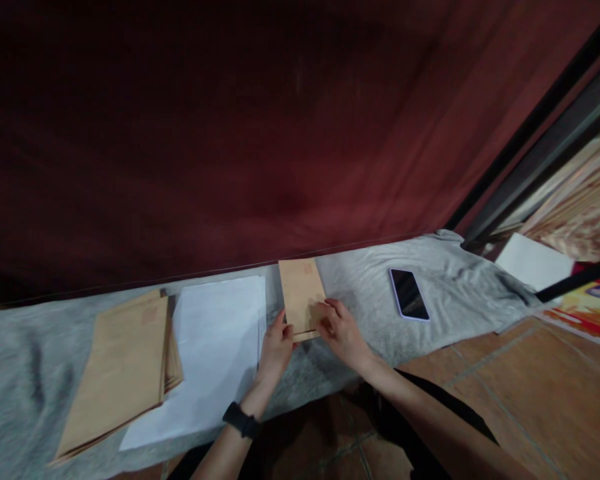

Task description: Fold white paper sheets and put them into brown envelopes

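Observation:
A small brown paper envelope with a faint red print in its far right corner lies on the grey cloth, its near end between my hands. My left hand, with a black band on the wrist, pinches the envelope's near left corner. On the near right side, the curled fingers of my right hand grip the envelope's edge. A narrow dark gap shows across the near end, by the flap. Left of my hands lie white paper sheets, partly under a stack of larger brown envelopes.
A phone with a purple case rests on the grey cloth to the right. Behind stands a dark red curtain-like surface. Dark metal bars rise at the right, beside a white box-like item. Tiled floor lies below.

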A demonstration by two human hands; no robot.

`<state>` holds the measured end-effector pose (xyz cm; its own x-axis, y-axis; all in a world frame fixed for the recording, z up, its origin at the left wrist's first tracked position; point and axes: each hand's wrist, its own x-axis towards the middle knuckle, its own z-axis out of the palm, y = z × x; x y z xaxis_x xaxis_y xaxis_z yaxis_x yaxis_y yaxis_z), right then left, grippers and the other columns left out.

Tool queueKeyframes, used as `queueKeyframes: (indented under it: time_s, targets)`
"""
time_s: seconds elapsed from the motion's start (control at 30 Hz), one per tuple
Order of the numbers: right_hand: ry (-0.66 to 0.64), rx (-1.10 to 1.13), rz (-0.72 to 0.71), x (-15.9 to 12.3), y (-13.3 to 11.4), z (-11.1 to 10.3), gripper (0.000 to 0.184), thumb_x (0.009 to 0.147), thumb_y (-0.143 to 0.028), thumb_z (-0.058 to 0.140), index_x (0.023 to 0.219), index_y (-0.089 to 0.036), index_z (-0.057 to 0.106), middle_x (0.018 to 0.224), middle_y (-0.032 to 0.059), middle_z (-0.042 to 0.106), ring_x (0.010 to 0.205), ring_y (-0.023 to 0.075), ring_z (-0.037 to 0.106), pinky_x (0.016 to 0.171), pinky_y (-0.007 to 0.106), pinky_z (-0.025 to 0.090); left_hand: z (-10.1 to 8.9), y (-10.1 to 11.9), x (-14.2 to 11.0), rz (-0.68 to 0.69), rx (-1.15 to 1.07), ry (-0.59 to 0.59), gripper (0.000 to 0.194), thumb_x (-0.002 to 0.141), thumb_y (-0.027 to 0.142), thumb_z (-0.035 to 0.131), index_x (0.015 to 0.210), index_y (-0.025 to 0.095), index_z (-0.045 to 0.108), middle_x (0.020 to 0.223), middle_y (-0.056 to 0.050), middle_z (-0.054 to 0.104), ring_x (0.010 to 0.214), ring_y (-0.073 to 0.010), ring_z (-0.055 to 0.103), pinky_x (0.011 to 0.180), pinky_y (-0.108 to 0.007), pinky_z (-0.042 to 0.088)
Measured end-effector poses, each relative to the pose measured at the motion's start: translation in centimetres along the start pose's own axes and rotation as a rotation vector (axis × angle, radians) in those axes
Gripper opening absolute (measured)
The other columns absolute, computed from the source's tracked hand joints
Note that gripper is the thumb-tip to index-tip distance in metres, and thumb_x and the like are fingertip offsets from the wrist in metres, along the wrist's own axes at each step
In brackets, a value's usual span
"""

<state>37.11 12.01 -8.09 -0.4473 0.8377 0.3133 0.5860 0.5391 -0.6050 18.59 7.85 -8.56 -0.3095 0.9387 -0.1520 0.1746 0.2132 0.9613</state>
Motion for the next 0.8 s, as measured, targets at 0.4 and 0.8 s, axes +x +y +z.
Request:
queueKeyframes:
  time_s: [0.4,0.8]
  targets:
    - [0.022,-0.171,-0.021,-0.7,1.2,2.8,0.065,0.089,-0.027,0.062,0.147,-0.009,0.04,0.147,0.0205,0.045,0.139,0.0309,0.038,0.11,0.049,0.04,-0.2,1.2,-1.9,0.229,0.802,0.155,0.043,0.096,0.022,0.043,0.137,0.013,0.051,0.113,-0.016,0.071,0.098,-0.0265,0.069,0.083,-0.039,0.054]
    - [0.029,-0.126,-0.024,-0.7,2.8,3.0,0.061,0.085,-0.017,0.057,0.144,-0.011,0.043,0.146,0.0207,0.046,0.138,0.0313,0.039,0.109,0.052,0.042,2.8,-3.3,-6.5,0.762,1.143,0.066,0.065,0.094,0.047,0.052,0.141,0.002,0.048,0.149,-0.024,0.048,0.14,-0.0337,0.044,0.113,-0.047,0.042]
